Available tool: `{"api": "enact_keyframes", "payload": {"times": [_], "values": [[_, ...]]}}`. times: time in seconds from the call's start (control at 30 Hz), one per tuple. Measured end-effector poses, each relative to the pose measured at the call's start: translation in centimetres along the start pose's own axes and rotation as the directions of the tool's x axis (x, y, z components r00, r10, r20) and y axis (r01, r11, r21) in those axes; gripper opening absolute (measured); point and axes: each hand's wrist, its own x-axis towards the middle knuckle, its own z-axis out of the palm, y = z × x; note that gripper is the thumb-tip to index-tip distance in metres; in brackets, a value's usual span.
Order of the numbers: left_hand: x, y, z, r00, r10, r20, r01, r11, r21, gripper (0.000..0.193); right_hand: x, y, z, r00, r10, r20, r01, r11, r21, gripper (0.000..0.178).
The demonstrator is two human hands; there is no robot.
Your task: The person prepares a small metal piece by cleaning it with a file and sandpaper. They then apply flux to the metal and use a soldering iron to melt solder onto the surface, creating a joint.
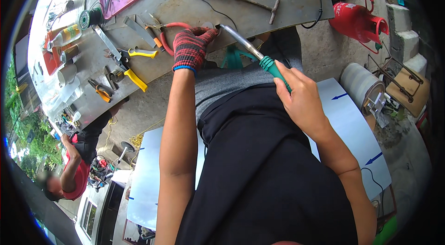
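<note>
My right hand [299, 99] is bare and wrapped round the green handle of a soldering iron [242, 41]. The iron's metal shaft slants up and left, its dark tip at the near edge of the metal table [232, 1]. Close to that tip, my left hand [190, 49], in a red and black knitted glove, has its fingers pinched together at the table edge. What they hold is hidden, though a small round grey piece [208, 25] shows beside the fingertips. Red-handled pliers [160, 27] lie against the glove.
Tin snips [119, 57] with yellow handles, a spool of wire [90, 17], a clear bottle [66, 36] and a pink tray [121, 8] of tools lie to the left. A T-shaped metal rod [245, 0] lies farther back. A red gas cylinder [354, 21] stands right; another person [76, 170] is at left.
</note>
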Motion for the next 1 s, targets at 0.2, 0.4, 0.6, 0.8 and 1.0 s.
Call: {"api": "enact_keyframes", "payload": {"times": [0.2, 0.4, 0.6, 0.8, 1.0], "values": [[0.6, -0.8, 0.2, 1.0, 0.011, 0.006, -0.011, 1.0, 0.004, 0.046, 0.2, -0.2, -0.5, 1.0, 0.018, 0.006, -0.019, 0.999, 0.026, 0.037], [0.4, -0.6, 0.1, 1.0, 0.01, 0.001, -0.01, 1.0, 0.027, 0.046, 0.1, 0.0, -3.1, 0.992, 0.129, 0.0, -0.125, 0.963, 0.239, 0.034], [0.5, -0.4, 0.0, 1.0, 0.003, 0.004, -0.004, 0.999, 0.039, 0.049, 0.8, 1.8, -6.5, 0.961, 0.271, -0.058, -0.218, 0.869, 0.445, 0.037], [0.6, -1.0, 0.2, 0.999, 0.029, -0.012, -0.03, 0.999, -0.033, 0.05, 6.0, 4.3, -7.3, 0.882, 0.08, -0.465, 0.055, 0.961, 0.271, 0.04], [0.7, -1.0, 0.2, 0.999, 0.026, -0.018, -0.027, 1.0, -0.001, 0.051, 14.1, 5.6, -6.9, 0.716, -0.173, -0.676, 0.219, 0.976, -0.019, 0.037]]}}
